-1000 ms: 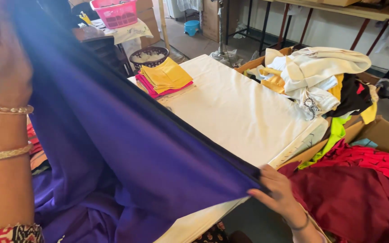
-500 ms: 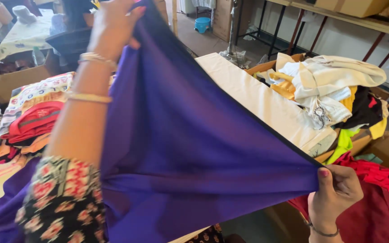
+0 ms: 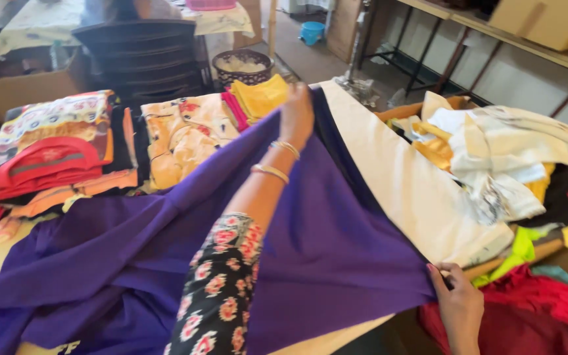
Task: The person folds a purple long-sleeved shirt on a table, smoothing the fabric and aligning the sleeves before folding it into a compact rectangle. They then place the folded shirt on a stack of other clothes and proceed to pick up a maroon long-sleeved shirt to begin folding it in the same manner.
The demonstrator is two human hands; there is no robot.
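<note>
A large purple cloth (image 3: 336,236) with a dark edge lies spread over the cream-topped table (image 3: 402,177). My left hand (image 3: 296,113), with bangles on the wrist and a floral sleeve, grips the cloth's far corner near the folded yellow garments (image 3: 261,95). My right hand (image 3: 458,302) pinches the near corner at the table's right edge. The cloth is stretched between the two hands.
Folded clothes (image 3: 54,164) in red, orange and prints lie stacked on the left. A cardboard box (image 3: 560,256) with white, yellow, black and red garments stands to the right. A dark chair (image 3: 142,56) and a round basket (image 3: 241,66) sit beyond the table.
My left hand has come down from head height and moved forward, laying the purple cloth flat on the table. My right hand has stayed at the near corner.
</note>
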